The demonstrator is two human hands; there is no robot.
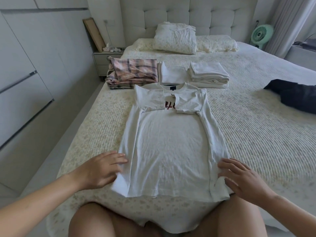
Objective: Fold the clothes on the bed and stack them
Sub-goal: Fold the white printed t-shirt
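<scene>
White cotton-type jersey, one T-shirt [171, 147], laid flat face-up on the bed [256, 134] just before the kneeling person, collar away, hem nearest; both short sleeves already turned in over the chest, partly hiding a red-and-dark print. Handling, as judged: light, limp, no stiffness of its own, likely to wrinkle or slide on the coverlet if dragged; best taken at the two lower side edges or hem corners and lifted evenly. Left hand [100, 170]: fingers spread and fairly straight, lying on the shirt's left lower edge, where the fabric is bunched under the palm; whether the thumb pinches underneath cannot be told. Right hand [244, 182]: fingers extended flat over the right lower edge, a small fold of cloth raised beneath them. Surface: fine soft creases across the body, ribbed neckband, dark label inside the collar. Beyond the collar, three finished lots side by side: pink plaid stack [131, 72], loosely woven look; small white folded piece [172, 74]; taller white stack [209, 75], squared edges. Dark garment [294, 94], unfolded, well apart at right. Coverlet cream, ribbed and quilted
</scene>
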